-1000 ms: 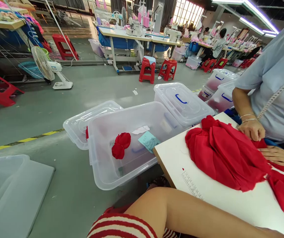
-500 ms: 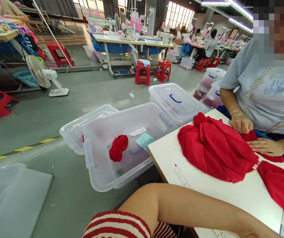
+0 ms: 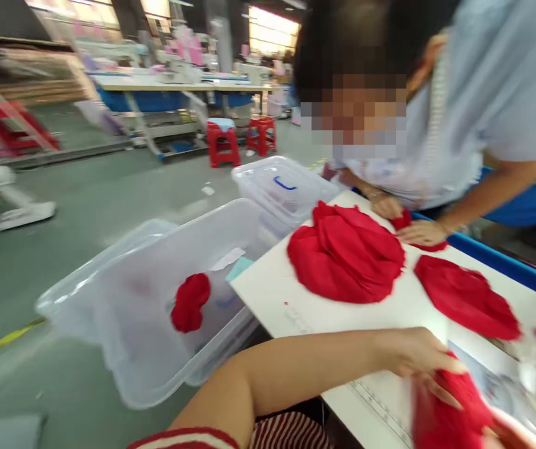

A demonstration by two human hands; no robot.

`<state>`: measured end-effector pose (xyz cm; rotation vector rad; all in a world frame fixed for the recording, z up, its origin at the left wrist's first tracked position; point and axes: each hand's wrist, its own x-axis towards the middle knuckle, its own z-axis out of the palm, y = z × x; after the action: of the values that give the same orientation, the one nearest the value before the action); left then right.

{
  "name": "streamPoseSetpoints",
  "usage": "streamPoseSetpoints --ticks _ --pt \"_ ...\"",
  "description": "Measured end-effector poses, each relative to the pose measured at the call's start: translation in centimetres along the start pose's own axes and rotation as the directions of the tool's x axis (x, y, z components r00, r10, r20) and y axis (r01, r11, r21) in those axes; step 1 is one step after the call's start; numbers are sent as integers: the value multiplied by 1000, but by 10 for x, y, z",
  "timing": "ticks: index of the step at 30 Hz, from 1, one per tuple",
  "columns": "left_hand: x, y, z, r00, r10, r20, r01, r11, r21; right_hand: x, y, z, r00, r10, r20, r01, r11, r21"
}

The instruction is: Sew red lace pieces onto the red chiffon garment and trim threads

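Observation:
My left hand (image 3: 420,355) reaches over the white table (image 3: 268,293), its fingers closed on a piece of red fabric (image 3: 464,411) at the lower right. At the bottom edge, only part of my right hand (image 3: 506,430) shows, blurred, against the same fabric; its grip cannot be made out. Beyond them lies a large heap of red fabric (image 3: 347,252) on the table. A flatter red piece (image 3: 467,296) is to its right. Across the table, a co-worker's hands (image 3: 420,232) press on a small red piece.
An open clear plastic bin (image 3: 132,312) stands left of the table, holding a red bundle (image 3: 191,302) and paper slips. Behind it is a lidded bin (image 3: 282,184). Red stools (image 3: 222,143) and sewing tables are farther back. The co-worker leans over the far side.
My view has swung right. My left hand has come into sight with red fabric, and part of my right hand shows too. The co-worker has bent down closer to the table.

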<state>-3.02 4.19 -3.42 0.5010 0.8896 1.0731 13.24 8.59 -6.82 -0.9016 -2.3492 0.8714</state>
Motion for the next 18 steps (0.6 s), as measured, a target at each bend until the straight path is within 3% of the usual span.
streamPoseSetpoints --ticks 2,4,5,8,18 --pt "-11 0 6 999 -9 43 7 999 37 -35 -5 -18 988 118 -96 -122 992 -34" --pt "-13 0 9 994 -16 105 6 995 98 -51 -17 -23 966 241 -96 -248 966 -73" --pt "-10 0 9 992 -17 122 1 992 130 -51 -22 -24 945 270 -184 -288 955 -76" --pt "2 0 10 990 -35 137 5 976 216 -39 -24 -31 919 328 -221 -352 933 -79" --pt "7 -2 20 991 -56 120 34 984 175 -55 -17 -40 916 134 -379 -180 979 -90"
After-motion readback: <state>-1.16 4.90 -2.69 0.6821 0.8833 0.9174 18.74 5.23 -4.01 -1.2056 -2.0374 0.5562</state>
